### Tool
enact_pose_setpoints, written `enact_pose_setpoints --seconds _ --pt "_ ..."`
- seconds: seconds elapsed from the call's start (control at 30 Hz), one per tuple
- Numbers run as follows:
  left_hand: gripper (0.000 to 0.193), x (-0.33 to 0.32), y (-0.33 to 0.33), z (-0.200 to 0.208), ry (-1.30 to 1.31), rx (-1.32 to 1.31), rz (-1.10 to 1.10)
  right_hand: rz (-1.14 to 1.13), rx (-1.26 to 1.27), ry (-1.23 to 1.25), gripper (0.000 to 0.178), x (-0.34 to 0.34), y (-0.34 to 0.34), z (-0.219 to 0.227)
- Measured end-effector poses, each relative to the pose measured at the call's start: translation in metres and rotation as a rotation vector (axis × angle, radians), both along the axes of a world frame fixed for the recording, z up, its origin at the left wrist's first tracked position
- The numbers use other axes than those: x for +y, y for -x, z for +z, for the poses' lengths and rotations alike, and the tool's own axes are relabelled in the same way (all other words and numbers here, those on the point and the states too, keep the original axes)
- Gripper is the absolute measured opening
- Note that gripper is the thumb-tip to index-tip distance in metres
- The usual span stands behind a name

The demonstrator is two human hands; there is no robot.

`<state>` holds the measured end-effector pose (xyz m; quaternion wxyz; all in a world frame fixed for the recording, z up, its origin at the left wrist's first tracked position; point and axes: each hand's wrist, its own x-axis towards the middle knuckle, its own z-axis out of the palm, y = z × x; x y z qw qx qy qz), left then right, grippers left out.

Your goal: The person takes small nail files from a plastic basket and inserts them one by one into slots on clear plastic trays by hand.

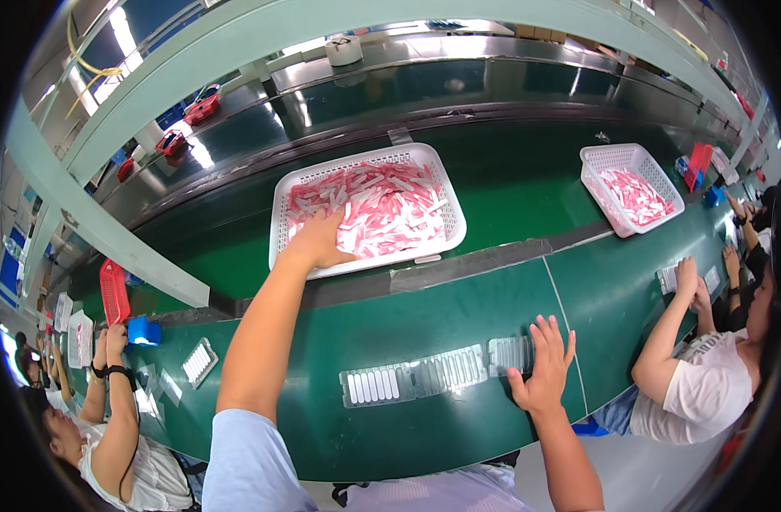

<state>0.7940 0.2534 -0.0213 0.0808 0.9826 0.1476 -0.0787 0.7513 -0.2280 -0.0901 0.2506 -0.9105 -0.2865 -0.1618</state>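
Note:
My left hand (320, 241) reaches over the near rim of a white plastic basket (453, 218), fingers stretched apart on the heap of small pink and white strips (382, 205) inside. Whether a strip lies under its fingertips is hidden. In front of me three clear slotted plastic trays stand in a row on the green table. White strips fill the left tray (375, 386); the middle tray (450, 370) shows bare ridges. Beside the right tray (507, 355) is my right hand (544, 367), fingers spread, its thumb by the tray's edge.
A second white basket (634, 186) of pink and white strips stands at the right. Co-workers sit on both sides, hands over the table (322, 444). A filled tray (200, 363), a blue box (144, 331) and a red basket (114, 290) lie left. A pale metal frame (126, 247) crosses overhead.

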Motion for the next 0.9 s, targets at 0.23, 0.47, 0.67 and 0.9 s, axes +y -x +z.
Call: enact_pose_setpoints --seconds 0.23,0.47,0.67,0.9 --pt "0.062 0.008 0.009 0.009 -0.003 -0.219 -0.086 0.023 0.024 0.017 0.082 0.0 -0.002 0.002" --pt "0.053 0.011 0.01 -0.006 -0.087 -0.355 -0.18 0.026 0.017 0.009 0.083 0.002 0.0 -0.001" --pt "0.049 0.013 0.001 0.004 -0.03 -0.338 -0.21 0.009 -0.012 0.008 0.081 0.0 0.0 0.003" --pt "0.045 0.001 0.003 0.024 0.059 -0.174 -0.193 0.017 -0.014 -0.008 0.08 0.001 -0.001 0.0"
